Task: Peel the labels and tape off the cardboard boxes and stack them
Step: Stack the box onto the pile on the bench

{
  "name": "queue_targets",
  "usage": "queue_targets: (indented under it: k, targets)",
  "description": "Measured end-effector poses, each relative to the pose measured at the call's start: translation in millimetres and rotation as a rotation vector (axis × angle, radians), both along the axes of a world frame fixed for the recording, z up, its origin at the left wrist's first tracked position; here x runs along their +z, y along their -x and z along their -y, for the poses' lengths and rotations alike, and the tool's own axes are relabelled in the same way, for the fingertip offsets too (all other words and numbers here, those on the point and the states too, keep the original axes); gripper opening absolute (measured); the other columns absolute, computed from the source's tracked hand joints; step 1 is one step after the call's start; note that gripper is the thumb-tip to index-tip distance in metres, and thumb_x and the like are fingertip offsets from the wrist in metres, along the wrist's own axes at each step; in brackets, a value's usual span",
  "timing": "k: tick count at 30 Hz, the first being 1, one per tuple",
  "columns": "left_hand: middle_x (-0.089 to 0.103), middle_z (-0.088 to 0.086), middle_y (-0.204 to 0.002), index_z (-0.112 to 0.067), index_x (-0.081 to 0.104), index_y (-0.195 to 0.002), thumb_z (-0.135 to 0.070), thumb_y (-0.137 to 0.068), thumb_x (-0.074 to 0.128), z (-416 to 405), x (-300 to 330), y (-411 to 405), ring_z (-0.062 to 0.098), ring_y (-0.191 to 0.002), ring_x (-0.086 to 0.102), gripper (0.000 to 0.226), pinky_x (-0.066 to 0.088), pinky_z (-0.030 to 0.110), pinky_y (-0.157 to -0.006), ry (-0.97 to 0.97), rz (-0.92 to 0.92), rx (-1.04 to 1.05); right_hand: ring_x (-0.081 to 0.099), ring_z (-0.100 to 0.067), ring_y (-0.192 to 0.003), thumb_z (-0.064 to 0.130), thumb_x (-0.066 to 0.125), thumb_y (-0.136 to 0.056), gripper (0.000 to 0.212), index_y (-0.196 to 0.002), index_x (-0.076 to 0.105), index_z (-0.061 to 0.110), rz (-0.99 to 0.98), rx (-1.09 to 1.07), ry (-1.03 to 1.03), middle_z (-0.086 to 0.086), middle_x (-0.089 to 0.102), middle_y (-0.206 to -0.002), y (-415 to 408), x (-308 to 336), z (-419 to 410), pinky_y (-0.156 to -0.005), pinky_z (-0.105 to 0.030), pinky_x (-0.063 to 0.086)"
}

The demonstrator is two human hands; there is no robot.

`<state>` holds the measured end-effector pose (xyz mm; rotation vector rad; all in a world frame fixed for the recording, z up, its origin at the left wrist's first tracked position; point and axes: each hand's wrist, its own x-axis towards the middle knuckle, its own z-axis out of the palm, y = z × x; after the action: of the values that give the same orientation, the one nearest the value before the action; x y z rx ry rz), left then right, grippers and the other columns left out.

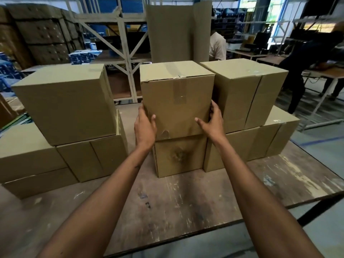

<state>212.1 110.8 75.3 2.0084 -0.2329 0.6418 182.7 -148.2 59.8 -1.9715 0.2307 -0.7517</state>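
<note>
A taped cardboard box point(176, 97) sits on top of a lower box point(179, 157) at the middle of the table. Clear tape point(179, 90) runs over its top seam and down its front face. My left hand point(145, 125) presses its lower left corner and my right hand point(214, 121) clasps its lower right corner, so both hands hold the box. A two-high stack of boxes point(65, 103) stands to the left, and another two-high stack point(242, 90) stands to the right, touching the middle box.
The worn wooden table point(186, 200) has its front edge near me and its right edge by a blue-lined floor. An upright cardboard sheet point(176, 30) and metal shelving stand behind. Two people work at benches at the back right.
</note>
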Motion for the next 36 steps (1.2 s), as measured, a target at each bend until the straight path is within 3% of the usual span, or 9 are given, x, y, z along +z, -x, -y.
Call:
queue_targets:
  k: [2,9,14,23,27,29,32,34,36]
  targets:
    - [0.069,0.008,-0.14,-0.016,0.042,-0.159,-0.011,-0.107,0.06,-10.1,-6.4,5.5,0.027,-0.125,0.067,0.055,0.056,0.047,-0.109,0.011,0.05,0.023,0.043,-0.024,-0.152,0.024,0.09,-0.087,0.099,-0.167,0.033,0.024,0.046,-0.006,0.006,-0.003,0.042,-0.164,8.2,-4.6,-10.2,-0.126,-0.051,0.039]
    - [0.072,0.016,-0.136,-0.015,0.041,-0.164,-0.019,-0.109,0.062,-58.0,-22.5,61.0,0.029,-0.12,0.07,0.059,0.049,0.028,-0.096,0.047,0.08,0.127,0.047,-0.018,-0.148,0.027,0.087,-0.091,0.093,-0.166,0.033,0.029,0.157,0.034,-0.001,0.015,0.04,-0.156,62.4,-19.4,-65.6,-0.122,-0.051,0.045]
    - [0.07,0.015,-0.14,-0.013,0.04,-0.164,-0.024,-0.111,0.059,-121.4,-36.0,107.5,0.032,-0.124,0.07,0.058,0.054,0.037,-0.102,0.037,0.088,0.14,0.045,-0.014,-0.149,0.027,0.086,-0.092,0.09,-0.166,0.035,0.024,0.193,0.031,0.006,0.004,0.044,-0.163,114.5,-29.1,-131.8,-0.122,-0.048,0.044]
    - [0.067,0.015,-0.144,-0.009,0.041,-0.163,-0.027,-0.11,0.062,-217.6,-50.4,196.7,0.018,-0.126,0.065,0.06,0.045,0.016,-0.097,-0.002,0.062,0.143,0.053,-0.013,-0.14,0.024,0.082,-0.097,0.076,-0.161,0.041,0.022,0.202,-0.056,-0.082,0.0,0.052,-0.153,199.3,-34.9,-239.2,-0.116,-0.033,0.049]
    - [0.069,0.004,-0.127,-0.003,0.044,-0.16,-0.021,-0.107,0.066,-247.2,-57.3,230.2,-0.008,-0.111,0.055,0.06,0.043,0.004,-0.089,0.024,0.051,0.118,0.054,-0.014,-0.14,0.023,0.085,-0.093,0.08,-0.159,0.041,0.023,0.214,-0.113,-0.081,0.004,0.051,-0.151,229.4,-40.2,-275.6,-0.115,-0.04,0.051]
    - [0.069,0.001,-0.128,-0.006,0.045,-0.16,-0.025,-0.108,0.064,-263.8,-63.1,244.2,-0.007,-0.111,0.057,0.059,0.049,0.013,-0.092,0.021,0.05,0.101,0.054,-0.015,-0.14,0.023,0.086,-0.091,0.082,-0.159,0.04,0.025,0.203,-0.132,-0.072,0.006,0.05,-0.151,245.2,-44.1,-292.7,-0.114,-0.042,0.053]
    - [0.069,0.012,-0.139,-0.007,0.046,-0.16,-0.026,-0.108,0.064,-287.4,-74.4,261.6,0.001,-0.12,0.061,0.058,0.044,0.0,-0.095,0.017,0.043,0.08,0.054,-0.021,-0.14,0.017,0.087,-0.089,0.083,-0.156,0.038,0.025,0.213,-0.138,-0.086,0.001,0.05,-0.15,265.3,-55.0,-315.5,-0.112,-0.046,0.054]
    - [0.069,0.011,-0.141,-0.01,0.046,-0.16,-0.028,-0.108,0.063,-303.0,-84.0,271.4,0.009,-0.125,0.065,0.058,0.05,0.008,-0.1,0.02,0.03,0.05,0.054,-0.025,-0.138,0.009,0.085,-0.086,0.083,-0.154,0.038,0.021,0.232,-0.135,-0.103,-0.003,0.049,-0.147,274.7,-64.4,-328.6,-0.111,-0.05,0.054]
    - [0.07,0.005,-0.139,-0.014,0.047,-0.159,-0.032,-0.108,0.062,-317.8,-98.5,277.9,0.016,-0.123,0.071,0.056,0.062,0.034,-0.1,0.015,0.021,0.033,0.053,-0.027,-0.137,0.005,0.084,-0.085,0.084,-0.153,0.037,0.018,0.23,-0.126,-0.112,-0.005,0.047,-0.145,282.3,-74.0,-339.9,-0.11,-0.051,0.054]
